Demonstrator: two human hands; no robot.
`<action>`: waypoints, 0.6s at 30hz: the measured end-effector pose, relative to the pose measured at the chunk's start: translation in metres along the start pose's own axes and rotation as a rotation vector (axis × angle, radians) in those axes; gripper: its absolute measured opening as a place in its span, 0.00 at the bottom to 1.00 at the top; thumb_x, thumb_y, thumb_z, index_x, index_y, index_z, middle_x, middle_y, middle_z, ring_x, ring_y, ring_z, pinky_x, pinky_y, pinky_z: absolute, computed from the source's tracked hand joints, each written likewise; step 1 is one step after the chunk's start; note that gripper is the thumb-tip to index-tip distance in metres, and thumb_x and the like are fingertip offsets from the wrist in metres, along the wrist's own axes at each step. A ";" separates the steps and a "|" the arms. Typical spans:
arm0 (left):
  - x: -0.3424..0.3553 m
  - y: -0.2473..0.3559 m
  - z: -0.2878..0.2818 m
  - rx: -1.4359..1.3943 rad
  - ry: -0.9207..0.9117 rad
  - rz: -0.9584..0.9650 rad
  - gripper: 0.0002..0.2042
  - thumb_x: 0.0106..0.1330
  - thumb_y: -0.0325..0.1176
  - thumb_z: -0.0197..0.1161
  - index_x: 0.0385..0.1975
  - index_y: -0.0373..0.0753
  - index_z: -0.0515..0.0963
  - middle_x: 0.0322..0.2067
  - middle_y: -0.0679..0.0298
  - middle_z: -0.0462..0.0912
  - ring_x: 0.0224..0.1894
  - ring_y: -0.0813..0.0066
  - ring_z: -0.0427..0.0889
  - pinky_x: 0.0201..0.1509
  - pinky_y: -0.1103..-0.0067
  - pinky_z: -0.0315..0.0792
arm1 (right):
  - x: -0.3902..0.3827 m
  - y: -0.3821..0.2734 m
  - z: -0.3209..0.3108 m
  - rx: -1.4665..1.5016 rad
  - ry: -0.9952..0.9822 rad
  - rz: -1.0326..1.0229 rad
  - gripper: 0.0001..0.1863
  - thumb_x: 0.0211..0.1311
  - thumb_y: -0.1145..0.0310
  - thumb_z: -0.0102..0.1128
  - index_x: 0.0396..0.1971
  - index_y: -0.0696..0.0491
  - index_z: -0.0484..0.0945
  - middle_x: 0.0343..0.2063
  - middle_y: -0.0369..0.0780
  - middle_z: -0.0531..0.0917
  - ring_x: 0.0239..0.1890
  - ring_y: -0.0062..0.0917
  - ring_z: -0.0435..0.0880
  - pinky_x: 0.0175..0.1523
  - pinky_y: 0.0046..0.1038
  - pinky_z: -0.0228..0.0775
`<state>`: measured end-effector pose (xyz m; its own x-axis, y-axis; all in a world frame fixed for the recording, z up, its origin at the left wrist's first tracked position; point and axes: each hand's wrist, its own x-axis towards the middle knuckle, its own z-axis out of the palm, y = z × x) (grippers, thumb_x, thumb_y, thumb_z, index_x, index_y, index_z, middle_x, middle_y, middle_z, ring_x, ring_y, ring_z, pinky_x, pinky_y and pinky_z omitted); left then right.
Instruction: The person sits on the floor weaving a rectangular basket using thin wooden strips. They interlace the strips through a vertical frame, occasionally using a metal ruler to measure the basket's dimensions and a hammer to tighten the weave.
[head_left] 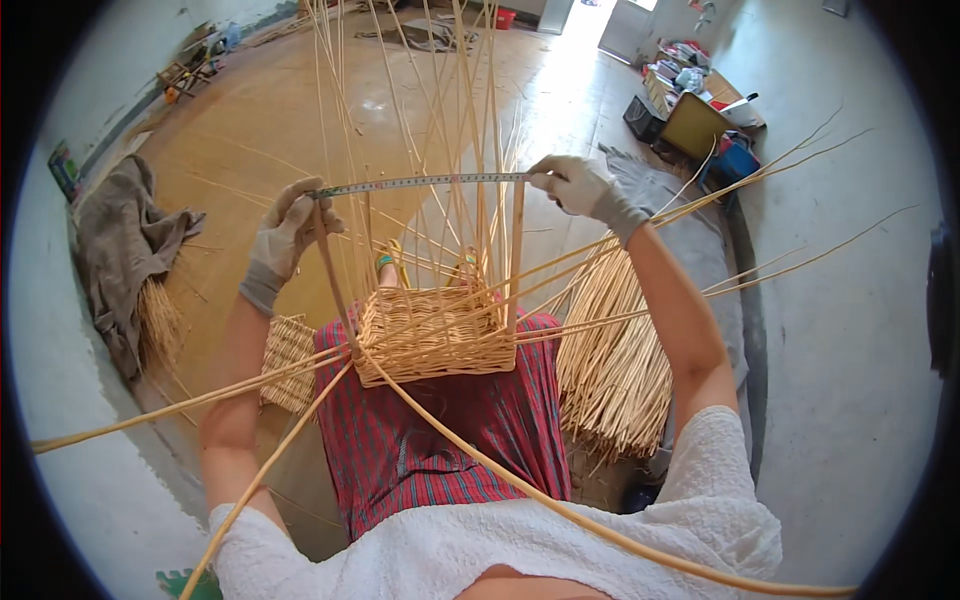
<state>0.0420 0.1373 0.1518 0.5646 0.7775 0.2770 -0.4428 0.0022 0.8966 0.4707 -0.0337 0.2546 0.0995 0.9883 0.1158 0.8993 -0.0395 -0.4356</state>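
Note:
A white tape measure (425, 181) stretches level between my gloved hands, above a partly woven wicker basket (436, 362) on my lap. Its left end is pinched in my left hand (288, 232), at the top of a thin upright wooden stick (337, 283) on the basket's left side. Closed on the tape's other end is my right hand (580, 187), by the top of a second upright stick (516, 245) at the right side. Long willow rods fan out from the basket upward and to both sides. A tape case, if any, is hidden.
A thick bundle of peeled rods (615, 360) lies to my right on a grey cloth (690, 270). At my left are a small woven panel (289, 365) and a brown cloth (125, 240) over more rods. Boxes and clutter (695, 120) stand far right.

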 end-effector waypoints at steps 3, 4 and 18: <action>0.000 -0.001 0.007 0.020 0.012 -0.005 0.18 0.78 0.36 0.58 0.63 0.38 0.75 0.46 0.59 0.84 0.44 0.64 0.87 0.54 0.63 0.86 | 0.005 0.023 0.008 0.203 -0.051 0.105 0.19 0.72 0.55 0.61 0.45 0.57 0.86 0.24 0.34 0.83 0.24 0.15 0.77 0.31 0.24 0.71; -0.001 0.000 0.008 0.021 0.015 -0.006 0.18 0.78 0.36 0.58 0.63 0.38 0.75 0.46 0.59 0.84 0.44 0.65 0.87 0.54 0.63 0.86 | 0.006 0.023 0.009 0.183 -0.053 0.095 0.18 0.72 0.56 0.61 0.45 0.57 0.86 0.24 0.34 0.82 0.24 0.15 0.76 0.31 0.23 0.71; -0.006 -0.002 0.017 0.017 0.064 -0.029 0.19 0.80 0.39 0.55 0.65 0.38 0.71 0.44 0.62 0.82 0.42 0.69 0.85 0.57 0.62 0.83 | 0.001 0.019 0.029 0.381 -0.093 0.098 0.21 0.76 0.54 0.57 0.47 0.58 0.84 0.26 0.30 0.82 0.25 0.13 0.77 0.31 0.20 0.70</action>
<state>0.0512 0.1221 0.1537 0.5311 0.8159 0.2286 -0.4145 0.0149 0.9099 0.4758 -0.0291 0.2204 0.1218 0.9924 -0.0164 0.6635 -0.0937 -0.7423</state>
